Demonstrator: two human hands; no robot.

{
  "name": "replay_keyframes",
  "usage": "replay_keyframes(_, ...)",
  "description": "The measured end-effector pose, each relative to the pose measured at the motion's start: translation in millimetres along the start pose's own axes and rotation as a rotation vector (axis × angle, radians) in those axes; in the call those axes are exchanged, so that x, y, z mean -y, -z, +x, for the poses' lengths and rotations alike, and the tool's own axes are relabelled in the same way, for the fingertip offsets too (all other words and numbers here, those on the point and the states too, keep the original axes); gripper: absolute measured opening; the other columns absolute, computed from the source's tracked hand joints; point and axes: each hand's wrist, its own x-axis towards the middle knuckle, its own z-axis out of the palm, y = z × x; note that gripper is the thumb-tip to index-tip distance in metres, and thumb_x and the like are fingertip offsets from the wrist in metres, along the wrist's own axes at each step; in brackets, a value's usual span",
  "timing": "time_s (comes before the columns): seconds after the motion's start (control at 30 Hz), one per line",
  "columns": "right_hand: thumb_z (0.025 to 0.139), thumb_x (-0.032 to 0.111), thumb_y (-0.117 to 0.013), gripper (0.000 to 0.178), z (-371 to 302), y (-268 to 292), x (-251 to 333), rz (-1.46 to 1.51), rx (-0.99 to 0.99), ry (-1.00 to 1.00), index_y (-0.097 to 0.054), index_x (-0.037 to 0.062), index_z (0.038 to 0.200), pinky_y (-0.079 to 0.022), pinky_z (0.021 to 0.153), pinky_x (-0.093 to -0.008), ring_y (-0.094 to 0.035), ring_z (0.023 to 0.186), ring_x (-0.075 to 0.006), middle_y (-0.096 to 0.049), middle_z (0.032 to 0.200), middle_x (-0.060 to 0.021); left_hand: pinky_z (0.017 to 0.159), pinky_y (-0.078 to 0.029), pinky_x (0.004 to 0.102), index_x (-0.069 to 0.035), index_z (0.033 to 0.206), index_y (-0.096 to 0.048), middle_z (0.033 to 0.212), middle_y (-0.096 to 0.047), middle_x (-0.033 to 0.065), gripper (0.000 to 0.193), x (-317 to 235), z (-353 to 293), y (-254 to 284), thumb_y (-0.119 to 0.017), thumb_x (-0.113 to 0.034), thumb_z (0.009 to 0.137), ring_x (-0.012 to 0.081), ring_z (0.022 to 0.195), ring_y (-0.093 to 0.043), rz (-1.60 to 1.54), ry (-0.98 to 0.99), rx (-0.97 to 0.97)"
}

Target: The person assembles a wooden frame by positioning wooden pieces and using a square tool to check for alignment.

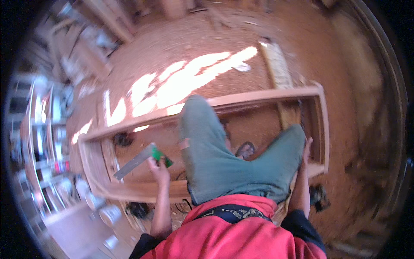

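My left hand (159,169) is closed around the green handle of what looks like a try square (134,162). Its flat grey blade slants down to the left from the handle, at about a right angle to it. Beside my right knee lies my right hand (307,150), fingers stretched out along the trouser leg; nothing shows in it. Around my bent legs runs a long rectangular wooden frame (241,98), and its near side is partly hidden behind my thighs. A sandalled foot (245,150) shows on the ground inside it.
A pale board (278,64) stretches from the frame's far right side across the brown floor. On the left are shelves (43,142) with assorted items and white containers (110,215). Timber (108,19) lies at the far left. A dark object (318,197) sits near the right corner.
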Motion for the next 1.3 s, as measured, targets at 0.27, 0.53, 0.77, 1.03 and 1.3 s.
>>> replay_keyframes(0.27,0.103,0.041,-0.034,0.056,-11.0,-93.7,64.2,-0.799,-0.12,0.529,-0.044,-0.0045,0.134,-0.03,0.108,-0.039,-0.044,0.126,-0.0301,-0.048,0.135,-0.0201,0.088,-0.043,0.0405,0.0,0.124,-0.044,0.11,-0.056,0.0192,0.039,85.5,-57.0,96.4,-0.058,-0.024,0.095,0.0324,0.102,-0.056,0.216,0.23,-0.084)
replay_keyframes(0.53,0.098,0.02,-0.053,0.031,-3.3,-328.8,101.6,-0.809,0.196,0.906,-0.057,-0.0004,0.12,-0.043,0.096,-0.0373,-0.057,0.109,-0.0291,-0.06,0.117,-0.018,0.089,-0.039,0.0517,0.005,0.123,-0.042,0.111,-0.057,0.0289,0.043,166.6,-32.8,189.6,-0.051,-0.026,0.096,0.0463,0.099,-0.054,0.69,0.21,-0.063)
replay_keyframes(0.77,0.095,0.025,-0.056,0.031,-42.0,-449.3,102.4,-1.039,0.573,0.966,-0.058,0.0021,0.117,-0.048,0.087,-0.0413,-0.062,0.101,-0.0355,-0.065,0.106,-0.0191,0.085,-0.041,0.0526,0.002,0.124,-0.042,0.107,-0.059,0.0278,0.041,198.0,-19.3,212.9,-0.052,-0.024,0.094,0.0458,0.096,-0.055,0.716,0.069,-0.123)
replay_keyframes(1.03,0.096,0.035,-0.051,0.041,12.7,-491.8,24.9,-1.075,0.772,0.545,-0.052,0.0089,0.128,-0.049,0.087,-0.0393,-0.064,0.104,-0.0319,-0.066,0.111,-0.0176,0.077,-0.045,0.0528,0.001,0.114,-0.047,0.097,-0.062,0.025,0.036,195.6,-9.5,214.9,-0.055,-0.026,0.092,0.0441,0.088,-0.06,0.686,0.155,-0.107)
replay_keyframes(1.3,0.1,0.031,-0.042,0.034,56.1,-474.6,-75.0,-1.503,0.404,1.214,-0.055,0.0138,0.127,-0.042,0.098,-0.0372,-0.064,0.104,-0.0294,-0.065,0.115,-0.0127,0.082,-0.044,0.0537,0.0,0.113,-0.053,0.102,-0.061,0.0291,0.044,220.0,-4.9,222.4,-0.048,-0.039,0.095,0.0478,0.093,-0.058,0.758,0.252,0.07)
